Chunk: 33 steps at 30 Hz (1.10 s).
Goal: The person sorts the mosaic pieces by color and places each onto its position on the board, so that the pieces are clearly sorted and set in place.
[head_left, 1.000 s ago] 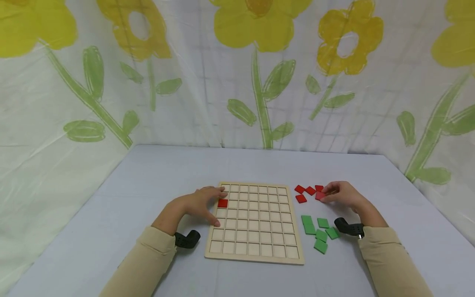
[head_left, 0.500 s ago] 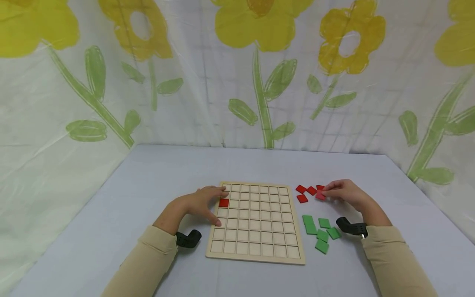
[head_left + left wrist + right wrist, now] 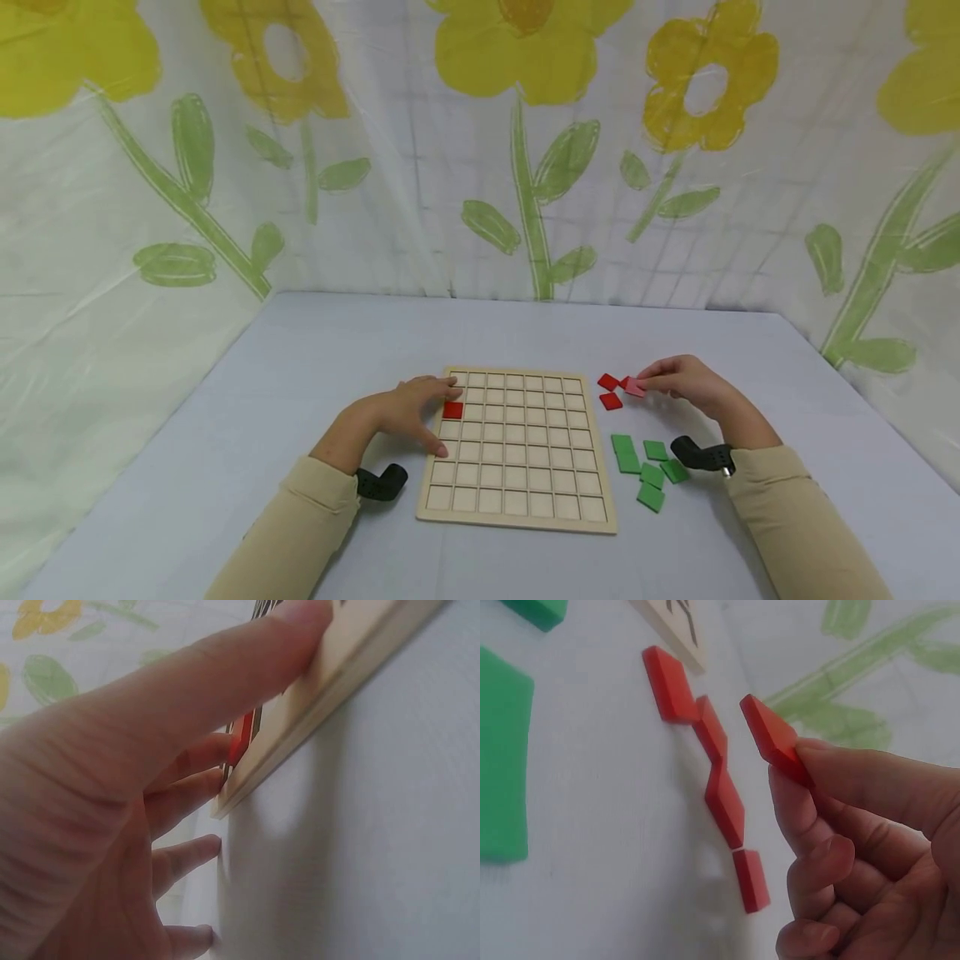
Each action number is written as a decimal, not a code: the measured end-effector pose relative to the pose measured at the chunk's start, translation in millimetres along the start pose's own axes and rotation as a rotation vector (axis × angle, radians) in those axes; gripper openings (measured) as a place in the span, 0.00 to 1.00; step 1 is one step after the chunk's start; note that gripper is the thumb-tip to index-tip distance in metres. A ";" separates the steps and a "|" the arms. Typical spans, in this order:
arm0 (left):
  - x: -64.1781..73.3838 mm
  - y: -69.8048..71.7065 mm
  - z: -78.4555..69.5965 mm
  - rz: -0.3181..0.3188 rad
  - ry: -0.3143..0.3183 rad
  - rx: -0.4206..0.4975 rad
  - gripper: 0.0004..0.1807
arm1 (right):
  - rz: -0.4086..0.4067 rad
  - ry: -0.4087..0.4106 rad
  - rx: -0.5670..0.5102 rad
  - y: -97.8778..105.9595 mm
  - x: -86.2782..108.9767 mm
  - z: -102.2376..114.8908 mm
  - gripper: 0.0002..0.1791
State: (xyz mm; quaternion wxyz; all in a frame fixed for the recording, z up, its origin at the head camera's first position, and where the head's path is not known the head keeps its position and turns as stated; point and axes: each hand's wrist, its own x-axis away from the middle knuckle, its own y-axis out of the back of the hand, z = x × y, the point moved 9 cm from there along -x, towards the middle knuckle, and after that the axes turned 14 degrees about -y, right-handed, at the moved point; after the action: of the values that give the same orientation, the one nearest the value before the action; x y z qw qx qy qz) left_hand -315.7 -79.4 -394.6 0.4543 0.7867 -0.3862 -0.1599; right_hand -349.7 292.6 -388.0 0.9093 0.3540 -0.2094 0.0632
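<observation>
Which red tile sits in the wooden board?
The red tile in the leftmost column, by the left hand; the other red tiles are outside the wooden board.

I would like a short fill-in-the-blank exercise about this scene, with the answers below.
1. The right hand pinches a tile coloured ____.
2. The left hand rests at the ____ edge of the wooden board.
3. In the right wrist view, ____ red tiles lie on the table.
4. In the head view, the green tiles are to the board's ____.

Missing words: red; left; four; right.

The head view is evenly bright, the wrist views hazier, soft shadows crossing the tabletop [image 3: 405, 795].
</observation>
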 end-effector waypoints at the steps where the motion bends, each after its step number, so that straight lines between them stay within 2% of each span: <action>1: -0.1 -0.1 -0.2 0.001 -0.001 0.001 0.48 | 0.003 0.001 0.005 -1.3 -0.1 1.4 0.22; 9: 1.0 -1.0 2.0 0.001 0.009 0.005 0.49 | 0.022 0.037 0.024 -10.7 2.4 17.0 0.19; 15: 1.5 -0.2 1.3 -0.006 -0.002 -0.001 0.48 | 0.073 0.065 -0.016 -21.7 2.1 29.6 0.19; 21: 1.7 -0.4 0.1 -0.006 -0.002 0.008 0.48 | 0.138 0.084 -0.075 -38.3 1.0 43.9 0.19; 33: 1.6 0.5 -1.7 -0.008 0.010 0.006 0.48 | 0.197 0.105 -0.056 -73.4 -2.9 78.5 0.14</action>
State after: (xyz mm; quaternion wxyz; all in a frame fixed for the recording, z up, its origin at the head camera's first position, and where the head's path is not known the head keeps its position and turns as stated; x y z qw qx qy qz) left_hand -313.8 -79.7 -393.1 0.4531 0.7903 -0.3815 -0.1567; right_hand -359.4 185.7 -382.6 0.9179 0.3024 -0.1968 0.1649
